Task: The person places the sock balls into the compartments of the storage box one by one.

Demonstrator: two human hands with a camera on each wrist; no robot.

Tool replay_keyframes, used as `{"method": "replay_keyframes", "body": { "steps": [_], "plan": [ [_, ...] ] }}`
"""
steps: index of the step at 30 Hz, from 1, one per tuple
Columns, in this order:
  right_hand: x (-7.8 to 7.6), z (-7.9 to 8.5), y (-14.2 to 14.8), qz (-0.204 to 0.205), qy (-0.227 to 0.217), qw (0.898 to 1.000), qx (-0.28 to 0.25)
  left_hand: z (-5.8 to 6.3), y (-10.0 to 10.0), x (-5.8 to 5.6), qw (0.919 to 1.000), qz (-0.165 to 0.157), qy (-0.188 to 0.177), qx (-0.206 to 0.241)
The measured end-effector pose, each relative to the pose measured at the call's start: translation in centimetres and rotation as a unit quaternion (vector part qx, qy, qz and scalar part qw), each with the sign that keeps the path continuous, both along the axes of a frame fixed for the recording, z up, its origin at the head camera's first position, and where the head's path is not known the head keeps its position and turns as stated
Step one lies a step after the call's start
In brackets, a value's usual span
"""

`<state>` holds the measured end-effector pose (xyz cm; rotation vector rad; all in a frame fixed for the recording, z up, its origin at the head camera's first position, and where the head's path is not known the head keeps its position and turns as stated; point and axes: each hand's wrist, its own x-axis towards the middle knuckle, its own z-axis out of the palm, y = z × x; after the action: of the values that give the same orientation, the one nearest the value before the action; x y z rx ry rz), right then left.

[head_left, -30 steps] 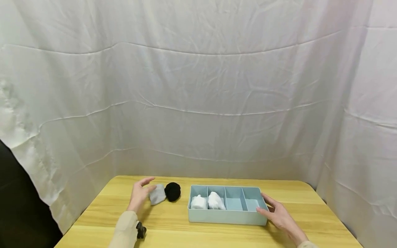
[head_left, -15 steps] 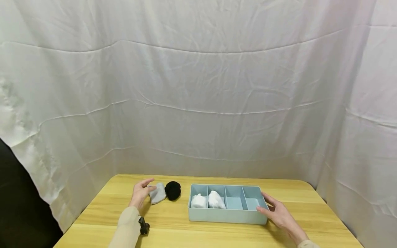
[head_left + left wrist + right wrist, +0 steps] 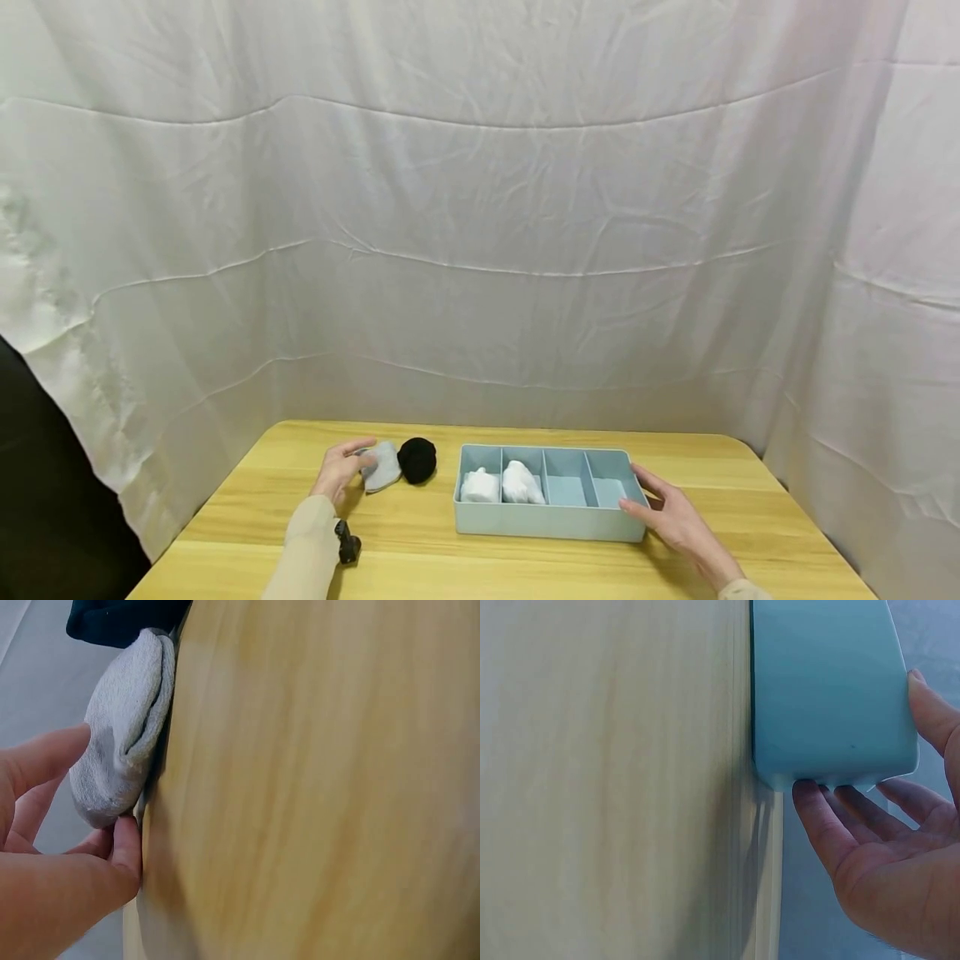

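Observation:
My left hand [image 3: 339, 471] pinches the near end of a folded grey sock [image 3: 382, 467] at the table's left. In the left wrist view, one fingertip [image 3: 81, 739] lies against the upper side of the grey sock [image 3: 124, 735], while other fingertips are at its lower end. A rolled black sock [image 3: 417, 460] sits just right of the grey one. My right hand [image 3: 675, 518] holds the right end of a light blue divided box [image 3: 547, 523]. Seen from the right wrist, the thumb is at one side of the box [image 3: 832, 690] and fingertips touch its end.
Two rolled white bundles lie in the box: one [image 3: 480, 486] in the leftmost compartment, another [image 3: 521, 483] in the second. The two right compartments show bare floors. The wooden table [image 3: 420, 575] is backed by a pale curtain [image 3: 480, 333].
My left hand has come down onto the grey sock, its fingers closing at the sock's left edge, which has bent slightly. The right hand and the box stay in place.

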<state>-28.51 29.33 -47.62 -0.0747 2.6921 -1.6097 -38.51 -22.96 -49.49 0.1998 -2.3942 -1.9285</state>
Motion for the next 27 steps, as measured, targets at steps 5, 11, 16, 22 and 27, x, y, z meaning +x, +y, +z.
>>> {"method": "replay_keyframes", "body": {
  "steps": [5,11,16,22,27],
  "plan": [
    [-0.02,0.04,-0.05,0.003,0.005,1.000,-0.009,-0.05,-0.15,-0.05,1.0000,-0.002,-0.003,-0.002],
    [-0.08,0.14,-0.10,0.003,0.005,1.000,-0.011,-0.07,-0.23,-0.12,0.9999,0.007,-0.007,-0.012],
    [-0.12,0.17,-0.09,0.005,0.005,1.000,-0.011,-0.03,-0.19,-0.27,0.9998,0.007,-0.001,-0.019],
    [-0.05,0.15,0.01,0.005,0.008,1.000,-0.005,0.10,0.19,-0.21,0.9994,0.008,0.013,-0.031],
    [0.04,0.08,-0.03,0.006,0.010,1.000,0.001,0.44,0.75,-0.18,0.9994,0.015,0.021,-0.023]
  ]
}}
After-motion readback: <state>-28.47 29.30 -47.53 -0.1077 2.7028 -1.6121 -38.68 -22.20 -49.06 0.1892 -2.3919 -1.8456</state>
